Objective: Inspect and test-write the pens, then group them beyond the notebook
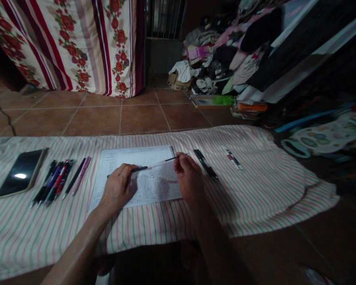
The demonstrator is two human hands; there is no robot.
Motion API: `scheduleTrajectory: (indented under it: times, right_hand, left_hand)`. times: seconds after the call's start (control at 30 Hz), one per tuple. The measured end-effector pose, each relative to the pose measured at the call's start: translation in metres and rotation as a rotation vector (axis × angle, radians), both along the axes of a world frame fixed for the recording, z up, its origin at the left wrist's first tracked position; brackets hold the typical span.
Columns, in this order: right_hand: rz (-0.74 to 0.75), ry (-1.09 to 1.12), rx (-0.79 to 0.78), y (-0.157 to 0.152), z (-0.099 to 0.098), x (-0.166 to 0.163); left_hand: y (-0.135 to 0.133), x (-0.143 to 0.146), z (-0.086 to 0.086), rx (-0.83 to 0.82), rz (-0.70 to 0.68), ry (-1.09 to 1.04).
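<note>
My left hand (118,185) is closed around a dark pen barrel (140,169), its open end pointing right. Pinched in the fingers of my right hand (190,174) is a thin pen refill (170,159), dark near the fingers and clear further left. Its clear end reaches close to the barrel's mouth; whether it goes inside I cannot tell. Both hands are over a spiral notebook (112,158) with writing on its page. A small shiny piece (151,176) lies on the paper between them.
Several pens (55,180) and a phone (20,172) lie on the left of the striped cloth (264,186). Black pens (206,164) and a white pen (233,159) lie to the right. Beyond are a floral curtain (86,47) and a clothes pile (216,59).
</note>
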State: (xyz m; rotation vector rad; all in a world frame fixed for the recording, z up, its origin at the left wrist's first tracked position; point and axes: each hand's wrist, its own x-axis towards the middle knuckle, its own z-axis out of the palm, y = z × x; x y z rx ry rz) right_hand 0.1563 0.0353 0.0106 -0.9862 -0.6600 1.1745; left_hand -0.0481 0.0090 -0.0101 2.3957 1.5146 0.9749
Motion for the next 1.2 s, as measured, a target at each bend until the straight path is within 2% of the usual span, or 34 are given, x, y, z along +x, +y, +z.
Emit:
scheduleTrajectory:
  times: [0.33, 0.8, 1.2]
  right_hand:
    - [0.037, 0.016, 0.034, 0.0007, -0.0016, 0.0004]
    - [0.042, -0.082, 0.017, 0.0002, -0.0067, 0.0064]
    - [0.032, -0.108, 0.028, 0.0001, -0.0069, 0.0052]
  left_hand:
    - [0.0004, 0.0025, -0.0007, -0.022, 0.023, -0.003]
    - [0.0007, 0.0040, -0.0018, 0.013, 0.019, -0.002]
    - [0.0000, 0.0034, -0.0013, -0.034, 0.022, -0.040]
